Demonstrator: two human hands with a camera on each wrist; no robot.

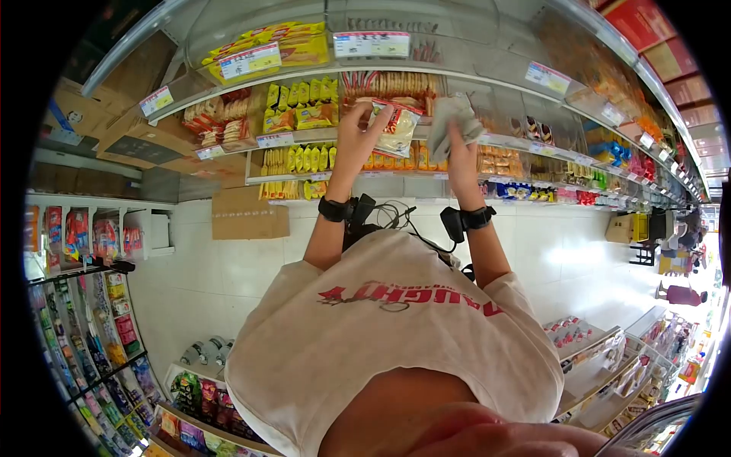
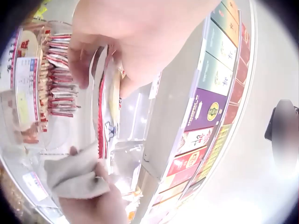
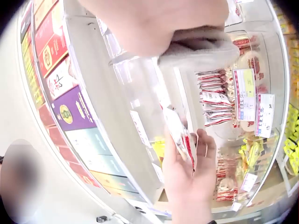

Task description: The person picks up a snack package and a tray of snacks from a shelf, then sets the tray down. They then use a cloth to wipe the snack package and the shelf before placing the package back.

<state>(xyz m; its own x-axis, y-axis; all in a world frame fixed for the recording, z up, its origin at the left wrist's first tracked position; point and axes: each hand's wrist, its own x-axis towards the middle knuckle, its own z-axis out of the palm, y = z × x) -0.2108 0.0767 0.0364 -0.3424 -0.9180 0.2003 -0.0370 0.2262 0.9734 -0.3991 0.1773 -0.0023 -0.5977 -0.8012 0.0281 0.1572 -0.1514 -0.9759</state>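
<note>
My left hand [image 1: 356,145] pinches a clear snack packet [image 1: 397,133] with red print by its edge, thumb on one side and fingers on the other. In the left wrist view the packet [image 2: 103,112] hangs edge-on from those fingers, showing a red border and something pale inside. My right hand [image 1: 462,164] grips a crumpled grey cloth [image 1: 451,126] just right of the packet. Seen from the right wrist, the cloth [image 3: 201,51] is bunched under the fingers, with the packet [image 3: 180,137] in the left hand below it. Both hands are in front of the shelf bins.
Clear bins hold yellow snack packs [image 1: 311,95] and rows of red-and-white packets [image 2: 60,77]. Price labels [image 1: 371,44] line the shelf fronts. Boxed goods [image 2: 205,109] stand on a neighbouring shelf. A cardboard box [image 1: 250,215] sits on the floor by the shelving.
</note>
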